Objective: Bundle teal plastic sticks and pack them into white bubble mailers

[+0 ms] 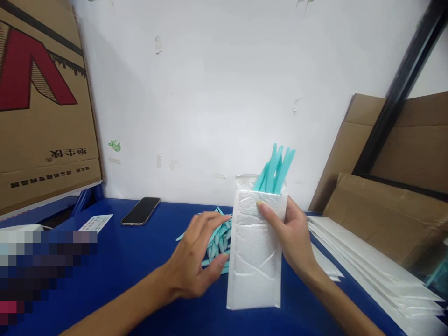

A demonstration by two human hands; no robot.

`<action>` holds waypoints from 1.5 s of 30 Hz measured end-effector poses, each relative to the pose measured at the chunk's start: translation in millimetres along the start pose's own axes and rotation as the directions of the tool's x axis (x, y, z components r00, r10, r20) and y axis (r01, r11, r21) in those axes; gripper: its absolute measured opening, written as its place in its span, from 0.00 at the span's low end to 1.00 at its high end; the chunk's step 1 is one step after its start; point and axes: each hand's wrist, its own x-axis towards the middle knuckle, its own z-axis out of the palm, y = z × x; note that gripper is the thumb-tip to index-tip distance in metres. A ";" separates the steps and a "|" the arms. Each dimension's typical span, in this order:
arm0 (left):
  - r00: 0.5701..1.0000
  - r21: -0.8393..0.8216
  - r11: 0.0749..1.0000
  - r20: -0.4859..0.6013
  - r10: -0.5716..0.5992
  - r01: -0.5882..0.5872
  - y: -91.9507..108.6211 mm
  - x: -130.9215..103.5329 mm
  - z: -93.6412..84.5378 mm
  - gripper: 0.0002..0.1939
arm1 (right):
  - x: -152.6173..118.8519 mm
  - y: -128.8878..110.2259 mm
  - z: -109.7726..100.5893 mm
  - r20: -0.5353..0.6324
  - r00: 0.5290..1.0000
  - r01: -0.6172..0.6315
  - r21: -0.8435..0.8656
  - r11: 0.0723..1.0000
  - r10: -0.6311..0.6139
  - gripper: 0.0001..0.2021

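Note:
My right hand (292,228) grips a white padded mailer (257,252) near its top, thumb in front and fingers behind. The mailer stands upright above the table with its mouth upward. Several flat teal sticks (275,170) poke out of the mouth, their lower ends hidden inside. My left hand (196,254) is at the mailer's left edge with fingers and thumb spread and nothing held in them; whether a fingertip touches the mailer I cannot tell. A loose pile of similar teal sticks (220,240) lies behind my left hand, partly covered by it and the mailer.
A black phone (141,211) and a printed card (96,223) lie at the left on the blue table (115,261). Stacked white mailers (371,266) occupy the right side, beside cardboard (381,219). A large carton (45,102) stands at the left, a white wall (217,93) behind.

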 end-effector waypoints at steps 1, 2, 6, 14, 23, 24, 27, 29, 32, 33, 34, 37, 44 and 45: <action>0.987 -0.113 0.982 0.086 -0.139 0.148 8.0 -1.2 6.7 0.32 | -0.6 -0.9 0.6 -0.032 0.999 0.023 -0.017 1.000 -0.023 0.16; 0.949 -0.195 0.933 0.149 -0.277 0.303 15.5 -1.8 13.1 0.34 | -1.6 -1.4 1.6 -0.047 0.998 0.033 -0.024 0.999 -0.034 0.16; 0.835 -0.450 0.704 0.279 -0.474 0.549 34.5 -0.7 28.5 0.34 | -4.1 -3.0 4.7 -0.021 0.999 0.025 -0.027 0.999 -0.025 0.15; 0.814 -0.554 0.599 0.334 -0.475 0.578 38.8 4.6 25.8 0.23 | -5.4 -2.5 4.0 -0.004 1.000 -0.010 -0.006 1.000 0.010 0.15; 0.850 -0.621 0.593 0.271 -0.451 0.512 36.1 -0.1 31.5 0.24 | -6.7 -2.4 3.4 0.028 1.000 0.005 0.044 0.999 -0.007 0.17; 0.849 -0.629 0.586 0.263 -0.458 0.511 35.5 -0.9 31.2 0.24 | -5.7 -2.2 3.0 0.040 0.999 0.006 0.049 0.999 -0.008 0.18; 0.838 -0.675 0.535 0.245 -0.487 0.508 33.2 -2.9 30.3 0.23 | -3.8 -0.8 3.2 0.127 0.992 -0.029 0.072 0.997 0.020 0.17; 0.827 -0.703 0.503 0.222 -0.516 0.502 31.2 -2.9 28.8 0.23 | -4.5 1.1 5.1 0.209 0.977 -0.066 0.077 0.995 0.048 0.17; 0.791 -0.705 0.506 0.128 -0.598 0.496 27.1 -0.2 24.6 0.23 | -7.7 5.1 9.7 0.363 0.926 -0.113 0.017 0.993 0.099 0.16; 0.776 -0.699 0.508 0.106 -0.622 0.503 25.4 1.2 23.1 0.23 | -8.7 6.5 11.1 0.401 0.909 -0.122 -0.007 0.993 0.114 0.17; 0.763 -0.695 0.506 0.096 -0.639 0.511 23.5 2.6 21.8 0.23 | -9.3 8.0 12.2 0.421 0.899 -0.125 -0.022 0.992 0.123 0.17; 0.751 -0.701 0.476 0.128 -0.648 0.531 18.0 5.5 20.3 0.21 | -8.4 12.1 12.7 0.355 0.929 -0.103 -0.034 0.994 0.109 0.16; 0.750 -0.703 0.423 0.239 -0.617 0.572 13.9 3.7 25.3 0.15 | 0.7 20.3 5.1 0.237 0.964 -0.082 -0.164 0.983 0.120 0.16; 0.738 -0.702 0.415 0.233 -0.633 0.578 13.5 3.7 25.6 0.14 | 1.3 20.8 4.4 0.246 0.963 -0.073 -0.167 0.983 0.113 0.17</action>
